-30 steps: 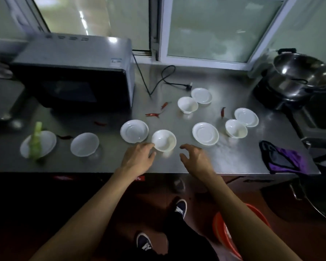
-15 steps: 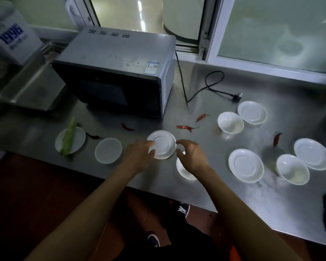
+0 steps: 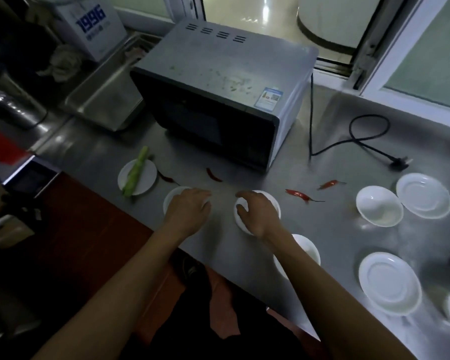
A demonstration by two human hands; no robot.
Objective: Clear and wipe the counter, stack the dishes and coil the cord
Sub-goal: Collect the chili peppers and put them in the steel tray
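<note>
Near the counter's (image 3: 244, 255) front edge, the right hand (image 3: 257, 214) grips a light, brittle, slick saucer (image 3: 270, 201) by its rim, while the left hand (image 3: 189, 207) lies flat on a dish (image 3: 173, 197).

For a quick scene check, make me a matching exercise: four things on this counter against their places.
Things:
1. green vegetable
2. cord plug
3. microwave
4. right hand

Places:
A. loose on the counter, right of the microwave
B. on a white dish at the front edge
C. lying across a small plate at the left
D. standing at the back of the counter

Pairs: 1-C, 2-A, 3-D, 4-B
</note>
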